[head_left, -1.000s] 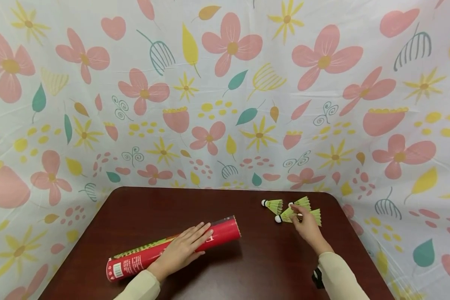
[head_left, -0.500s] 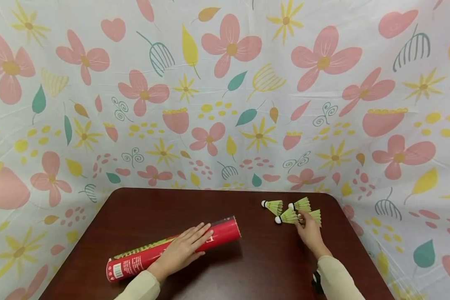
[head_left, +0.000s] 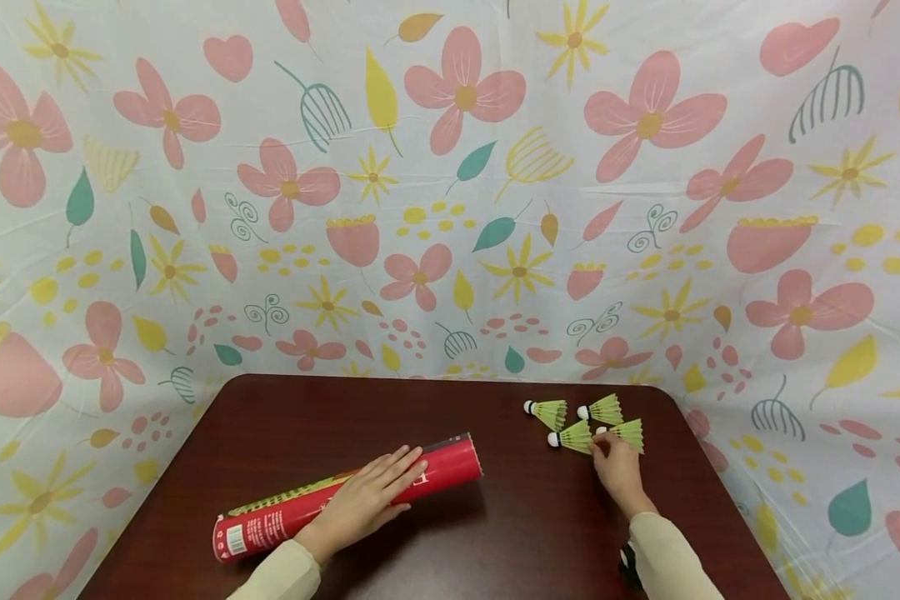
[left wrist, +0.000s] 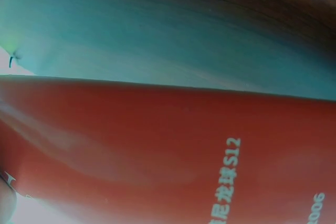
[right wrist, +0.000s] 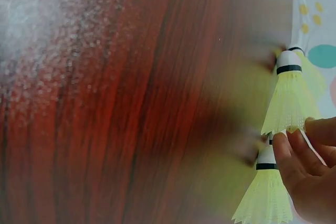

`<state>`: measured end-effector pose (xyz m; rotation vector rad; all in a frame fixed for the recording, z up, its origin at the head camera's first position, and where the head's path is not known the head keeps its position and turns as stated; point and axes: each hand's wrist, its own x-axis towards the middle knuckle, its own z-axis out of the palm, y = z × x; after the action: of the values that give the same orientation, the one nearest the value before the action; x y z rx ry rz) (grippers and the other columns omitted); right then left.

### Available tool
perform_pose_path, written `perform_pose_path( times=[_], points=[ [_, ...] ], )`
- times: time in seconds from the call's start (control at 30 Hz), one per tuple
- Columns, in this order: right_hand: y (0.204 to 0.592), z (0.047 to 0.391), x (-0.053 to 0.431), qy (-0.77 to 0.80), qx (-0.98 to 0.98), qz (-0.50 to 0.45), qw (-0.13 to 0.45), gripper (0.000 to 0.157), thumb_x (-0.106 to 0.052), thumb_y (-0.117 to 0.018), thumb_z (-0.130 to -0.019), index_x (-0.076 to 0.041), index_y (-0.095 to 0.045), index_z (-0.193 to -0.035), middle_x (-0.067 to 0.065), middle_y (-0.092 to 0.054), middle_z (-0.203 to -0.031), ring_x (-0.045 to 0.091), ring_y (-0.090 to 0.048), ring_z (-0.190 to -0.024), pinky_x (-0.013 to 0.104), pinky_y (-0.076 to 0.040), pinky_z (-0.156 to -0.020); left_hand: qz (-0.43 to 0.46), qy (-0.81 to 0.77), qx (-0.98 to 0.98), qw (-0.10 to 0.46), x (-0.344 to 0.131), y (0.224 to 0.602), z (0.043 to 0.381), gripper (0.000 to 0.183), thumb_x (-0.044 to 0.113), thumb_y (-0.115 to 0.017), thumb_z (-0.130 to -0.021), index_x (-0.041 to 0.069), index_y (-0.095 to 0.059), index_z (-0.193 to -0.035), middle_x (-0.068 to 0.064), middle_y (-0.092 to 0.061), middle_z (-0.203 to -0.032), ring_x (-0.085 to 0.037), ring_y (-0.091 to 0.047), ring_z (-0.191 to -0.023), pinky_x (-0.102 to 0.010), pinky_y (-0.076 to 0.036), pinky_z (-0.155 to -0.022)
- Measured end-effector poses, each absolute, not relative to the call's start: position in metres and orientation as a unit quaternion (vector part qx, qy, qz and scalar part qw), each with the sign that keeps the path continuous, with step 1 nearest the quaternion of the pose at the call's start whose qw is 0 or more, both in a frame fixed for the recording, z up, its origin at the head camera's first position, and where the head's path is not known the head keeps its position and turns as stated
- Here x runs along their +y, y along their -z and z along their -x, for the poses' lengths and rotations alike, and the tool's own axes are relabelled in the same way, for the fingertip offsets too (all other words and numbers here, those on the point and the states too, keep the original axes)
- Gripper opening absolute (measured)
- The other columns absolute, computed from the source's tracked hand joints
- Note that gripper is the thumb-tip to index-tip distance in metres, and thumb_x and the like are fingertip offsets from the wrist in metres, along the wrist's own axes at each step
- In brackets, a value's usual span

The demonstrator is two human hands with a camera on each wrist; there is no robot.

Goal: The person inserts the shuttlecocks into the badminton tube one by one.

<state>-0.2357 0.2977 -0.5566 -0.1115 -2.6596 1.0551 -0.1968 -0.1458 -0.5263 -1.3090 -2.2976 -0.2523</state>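
Resting flat on the red tube, the left hand has its fingers straight and spread over the top, pressing rather than wrapping. Tube lies on its side on the dark wooden table, diagonal, barcode end toward the near left edge, far end pointing to table centre. Left wrist view shows only the tube's red wall with white print, plus a strip of table above it.

Right hand sits at the far right of the table among four yellow-green shuttlecocks. Its fingertips are curled onto the skirt edges of two of them: the near-left shuttlecock and the near-right shuttlecock. Whether that is a real pinch or just contact cannot be told from the frames.

The other two, far-left shuttlecock and far-right shuttlecock, lie just beyond, untouched, all cork tips pointing left. Floral cloth hangs behind and around the table.
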Motion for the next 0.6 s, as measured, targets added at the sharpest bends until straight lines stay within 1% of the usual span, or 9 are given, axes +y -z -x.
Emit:
perform_pose_path(
  times=[0.07, 0.17, 0.3, 0.4, 0.47, 0.53, 0.6],
  points=[
    [0.558, 0.236, 0.297, -0.362, -0.919, 0.037, 0.15, 0.017, -0.003, -0.061, -0.092, 0.009, -0.064, -0.105, 0.025, -0.066, -0.096, 0.017, -0.052, -0.059, 0.029, -0.042, -0.051, 0.478, 0.095, -0.84, 0.239, -0.146, 0.526, 0.197, 0.087, 0.029, -0.082, -0.076, 0.008, -0.038, -0.148, -0.012, -0.039, -0.15, -0.026, -0.037, -0.138, -0.042, -0.04, -0.105],
    [0.557, 0.235, 0.296, -0.36, -0.917, 0.035, 0.168, 0.016, -0.003, -0.063, -0.091, 0.007, -0.066, -0.103, 0.024, -0.067, -0.096, 0.017, -0.052, -0.06, 0.029, -0.041, -0.052, 0.48, 0.093, -0.838, 0.241, -0.145, 0.524, 0.196, 0.083, 0.03, -0.08, -0.079, 0.007, -0.038, -0.147, -0.013, -0.04, -0.149, -0.027, -0.038, -0.137, -0.042, -0.041, -0.105],
    [0.555, 0.232, 0.296, -0.359, -0.915, 0.034, 0.182, 0.015, -0.003, -0.063, -0.091, 0.006, -0.068, -0.102, 0.022, -0.067, -0.095, 0.023, -0.056, -0.066, 0.031, -0.043, -0.055, 0.484, 0.09, -0.835, 0.247, -0.145, 0.523, 0.196, 0.08, 0.032, -0.078, -0.081, 0.007, -0.039, -0.147, -0.015, -0.041, -0.148, -0.03, -0.043, -0.134, -0.043, -0.042, -0.104],
    [0.554, 0.229, 0.295, -0.357, -0.914, 0.031, 0.191, 0.014, -0.003, -0.064, -0.091, 0.005, -0.069, -0.101, 0.022, -0.068, -0.096, 0.029, -0.061, -0.073, 0.034, -0.046, -0.058, 0.484, 0.089, -0.834, 0.248, -0.145, 0.524, 0.197, 0.082, 0.031, -0.079, -0.08, 0.007, -0.039, -0.147, -0.014, -0.041, -0.148, -0.031, -0.044, -0.133, -0.042, -0.042, -0.104],
    [0.554, 0.227, 0.294, -0.354, -0.914, 0.03, 0.196, 0.013, -0.004, -0.065, -0.091, 0.004, -0.07, -0.1, 0.022, -0.068, -0.097, 0.03, -0.062, -0.077, 0.034, -0.046, -0.059, 0.483, 0.09, -0.835, 0.247, -0.146, 0.525, 0.197, 0.084, 0.031, -0.08, -0.079, 0.007, -0.038, -0.147, -0.014, -0.041, -0.149, -0.03, -0.043, -0.133, -0.042, -0.042, -0.104],
    [0.552, 0.225, 0.292, -0.358, -0.912, 0.03, 0.198, 0.013, -0.004, -0.065, -0.09, 0.003, -0.07, -0.099, 0.021, -0.069, -0.095, 0.026, -0.06, -0.071, 0.031, -0.045, -0.057, 0.483, 0.09, -0.835, 0.247, -0.146, 0.526, 0.197, 0.085, 0.031, -0.08, -0.078, 0.007, -0.038, -0.148, -0.013, -0.04, -0.149, -0.03, -0.043, -0.133, -0.042, -0.041, -0.104],
    [0.551, 0.224, 0.29, -0.362, -0.91, 0.031, 0.201, 0.012, -0.005, -0.066, -0.09, 0.002, -0.071, -0.098, 0.019, -0.069, -0.092, 0.02, -0.055, -0.063, 0.028, -0.042, -0.054, 0.483, 0.09, -0.836, 0.246, -0.146, 0.526, 0.197, 0.084, 0.031, -0.08, -0.079, 0.007, -0.038, -0.148, -0.013, -0.04, -0.15, -0.03, -0.043, -0.134, -0.042, -0.041, -0.104]
  ],
)
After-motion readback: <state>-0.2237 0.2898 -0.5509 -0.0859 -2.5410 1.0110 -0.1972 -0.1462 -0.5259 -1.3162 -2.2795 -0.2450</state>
